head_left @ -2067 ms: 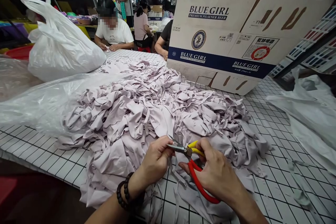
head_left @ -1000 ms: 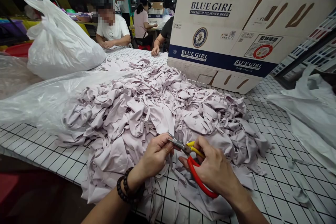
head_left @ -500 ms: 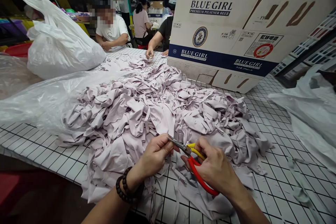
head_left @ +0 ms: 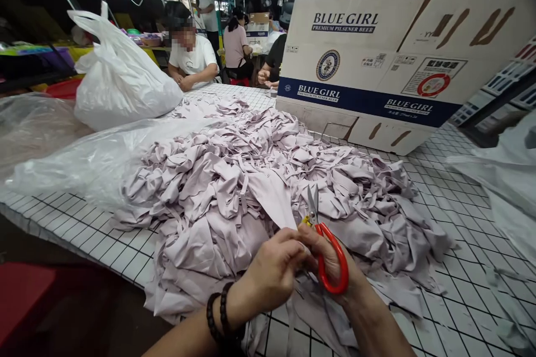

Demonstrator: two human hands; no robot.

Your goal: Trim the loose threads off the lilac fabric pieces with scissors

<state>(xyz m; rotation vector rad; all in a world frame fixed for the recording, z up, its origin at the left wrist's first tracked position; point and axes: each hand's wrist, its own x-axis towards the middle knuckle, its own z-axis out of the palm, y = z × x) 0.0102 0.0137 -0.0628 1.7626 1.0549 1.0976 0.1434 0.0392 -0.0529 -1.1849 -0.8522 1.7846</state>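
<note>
Scissors (head_left: pixel 344 273) pointing up near a fabric heap (head_left: pixel 209 201)

The left hand (head_left: pixel 274 273) is pinching a fabric piece (head_left: pixel 272 195) from the heap; the right hand (head_left: pixel 329 254) is grasping the scissors. Gridded surface (head_left: pixel 460 284) is stretching right, a carton (head_left: pixel 355 61) standing behind. The hands are hiding the piece's end; a white bag (head_left: pixel 502 173) is running out of view.

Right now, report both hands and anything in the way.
Right hand: gripping red-handled scissors, blades pointing away. Left hand: pinching pale cloth. Cloth heap crowds both hands; carton stands beyond, apart.
</note>
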